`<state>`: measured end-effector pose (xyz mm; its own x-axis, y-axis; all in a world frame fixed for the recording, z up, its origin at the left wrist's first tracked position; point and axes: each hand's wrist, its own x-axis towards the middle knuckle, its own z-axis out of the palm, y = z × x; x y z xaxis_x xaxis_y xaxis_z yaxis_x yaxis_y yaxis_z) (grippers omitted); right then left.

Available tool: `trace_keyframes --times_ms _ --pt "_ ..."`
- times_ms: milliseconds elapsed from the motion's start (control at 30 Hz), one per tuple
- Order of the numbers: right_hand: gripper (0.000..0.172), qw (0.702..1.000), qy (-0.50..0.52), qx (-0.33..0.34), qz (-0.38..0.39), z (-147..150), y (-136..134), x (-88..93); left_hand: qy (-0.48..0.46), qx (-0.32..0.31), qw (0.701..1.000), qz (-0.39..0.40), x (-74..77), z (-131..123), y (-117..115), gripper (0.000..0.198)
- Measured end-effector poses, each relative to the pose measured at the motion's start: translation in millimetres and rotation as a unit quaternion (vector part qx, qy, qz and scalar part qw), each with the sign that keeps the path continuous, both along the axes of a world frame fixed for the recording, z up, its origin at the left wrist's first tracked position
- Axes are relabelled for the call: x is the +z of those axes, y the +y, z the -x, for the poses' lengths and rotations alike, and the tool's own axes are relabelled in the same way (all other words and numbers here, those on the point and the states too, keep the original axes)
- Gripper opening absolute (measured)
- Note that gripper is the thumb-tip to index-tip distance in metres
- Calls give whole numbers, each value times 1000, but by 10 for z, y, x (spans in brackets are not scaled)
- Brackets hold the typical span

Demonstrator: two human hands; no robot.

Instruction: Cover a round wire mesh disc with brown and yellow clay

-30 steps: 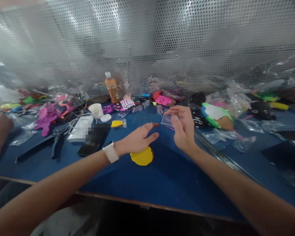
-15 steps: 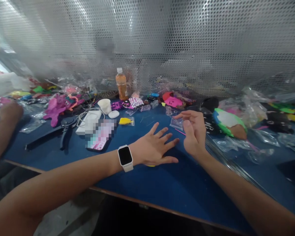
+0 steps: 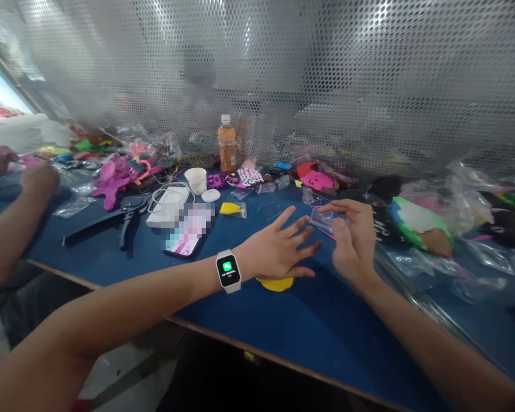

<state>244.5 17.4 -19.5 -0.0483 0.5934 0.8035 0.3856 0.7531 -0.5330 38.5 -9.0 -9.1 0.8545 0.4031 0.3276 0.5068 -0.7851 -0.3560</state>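
Note:
My left hand [image 3: 278,246], a watch on its wrist, lies palm down with fingers spread over a flat yellow piece [image 3: 275,284]. Only the near edge of that piece shows beneath the palm. My right hand [image 3: 355,237] is over the table to the right, fingers stretched forward and thumb apart from them. Its fingertips are at a small clear plastic case [image 3: 321,218]; whether they touch it I cannot tell. A thin pink stick [image 3: 326,234] lies along the near side of the case, partly behind the thumb.
A phone [image 3: 189,230], white box with cable [image 3: 168,207], cutters [image 3: 126,220], cup [image 3: 196,181] and drink bottle [image 3: 227,144] stand or lie leftward. A small bagged yellow item [image 3: 230,209] lies nearby. Colourful pieces and plastic bags line the perforated metal wall [image 3: 266,63]. Another person's hands [image 3: 38,174] are far left.
The view has shifted, so things sit farther right. More of the yellow piece shows below my left hand. My watch screen has lit up. My right hand has hardly moved.

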Motion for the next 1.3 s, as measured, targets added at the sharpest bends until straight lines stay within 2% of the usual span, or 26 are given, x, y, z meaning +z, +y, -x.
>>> trace_keyframes --times_ms 300,533,900,1067,1133,1200,1267,1300 --pt "27 1000 -22 -11 17 15 34 -88 -44 -10 999 17 3 67 14 67" --pt "28 1000 -14 -3 27 40 53 -102 -93 -14 995 36 0 82 -32 82" --pt "27 1000 -2 -1 31 78 101 -126 -113 -33 992 41 -30 137 -80 82" --pt "27 1000 -5 -1 27 72 83 -116 -116 -37 991 52 -35 118 -27 79" --pt "28 999 -24 -6 24 70 60 -101 -120 -51 989 63 3 94 -29 76" --pt "29 999 -45 -4 21 66 36 -86 -131 -62 985 93 84 90 -140 63" --pt "30 998 -58 -1 20 61 17 -77 -158 -60 970 174 188 136 -408 39" --pt "30 998 -62 1 20 59 9 -75 -186 -63 950 242 238 184 -594 31"
